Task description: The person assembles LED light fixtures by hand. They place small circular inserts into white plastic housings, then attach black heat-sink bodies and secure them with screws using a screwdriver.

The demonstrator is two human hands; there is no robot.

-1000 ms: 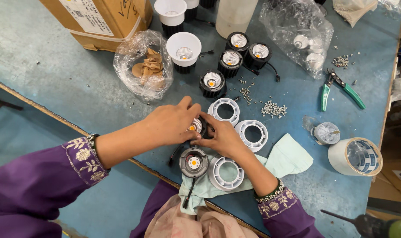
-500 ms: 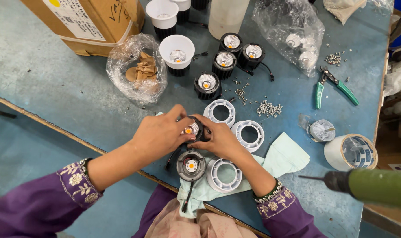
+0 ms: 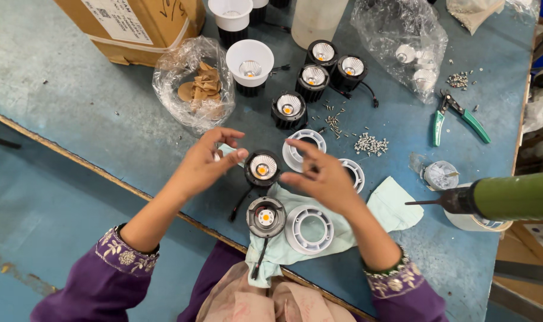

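Bench-top assembly of small round lamp units, seen from above; the left hand (image 3: 204, 162) and the right hand (image 3: 318, 174) flank a black lamp body with a reflector (image 3: 263, 167) standing upright on the blue table (image 3: 74, 113), apart from it, fingers loosely spread and holding nothing that can be made out; a second lamp body, reflector absent (image 3: 266, 217), lies just below on a pale green cloth (image 3: 390, 209), beside a white trim ring (image 3: 309, 227); finished units (image 3: 312, 77) and loose screws (image 3: 370, 144) lie farther back; a green powered driver (image 3: 510, 197) enters from the right edge. The step appears to be seating the reflector; fastening would call for a screw and a steady grip.
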